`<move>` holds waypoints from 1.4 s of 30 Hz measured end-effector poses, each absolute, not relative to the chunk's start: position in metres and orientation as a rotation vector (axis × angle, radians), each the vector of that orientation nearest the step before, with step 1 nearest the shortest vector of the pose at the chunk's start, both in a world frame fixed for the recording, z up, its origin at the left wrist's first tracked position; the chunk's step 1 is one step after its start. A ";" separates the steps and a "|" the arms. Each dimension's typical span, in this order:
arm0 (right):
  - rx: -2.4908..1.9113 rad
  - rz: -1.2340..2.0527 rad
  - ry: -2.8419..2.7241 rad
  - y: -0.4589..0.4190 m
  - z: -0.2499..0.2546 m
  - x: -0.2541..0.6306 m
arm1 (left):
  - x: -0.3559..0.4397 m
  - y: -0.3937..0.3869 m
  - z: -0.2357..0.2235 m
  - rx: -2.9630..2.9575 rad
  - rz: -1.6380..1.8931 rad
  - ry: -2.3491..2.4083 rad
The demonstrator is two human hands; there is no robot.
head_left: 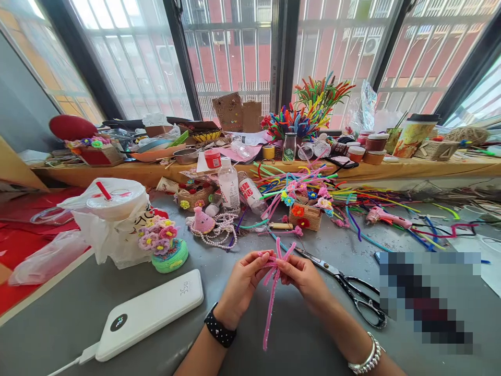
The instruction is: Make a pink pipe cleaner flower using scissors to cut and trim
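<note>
Pink pipe cleaners (271, 313) cross one another between my two hands, above the grey tabletop. One long end hangs down toward me, and two short ends stick up past my fingers. My left hand (249, 274) pinches them from the left between thumb and fingertips. From the right, my right hand (303, 277) is closed on the same pipe cleaners near the crossing. How the stems are twisted there is partly hidden by my fingers. Large black-handled scissors (340, 279) lie just beyond and right of my right hand.
A white power bank (151, 313) with a cable lies at left, near a bagged drink cup (117, 201) and a green flower pot (170, 256). Behind are bottles (229, 185), a twine flower basket (307, 216), loose coloured pipe cleaners (270, 177) and a pink glue gun (387, 216).
</note>
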State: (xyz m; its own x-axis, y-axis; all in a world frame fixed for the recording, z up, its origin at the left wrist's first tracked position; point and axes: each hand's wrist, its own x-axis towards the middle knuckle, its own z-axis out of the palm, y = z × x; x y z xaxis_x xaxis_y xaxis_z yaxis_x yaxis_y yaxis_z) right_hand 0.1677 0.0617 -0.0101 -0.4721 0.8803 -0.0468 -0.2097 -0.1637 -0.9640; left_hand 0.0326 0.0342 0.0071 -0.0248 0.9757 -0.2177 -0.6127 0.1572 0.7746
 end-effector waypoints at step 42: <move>-0.863 1.821 -1.461 0.067 0.003 0.179 | 0.017 0.036 0.007 0.611 1.238 0.898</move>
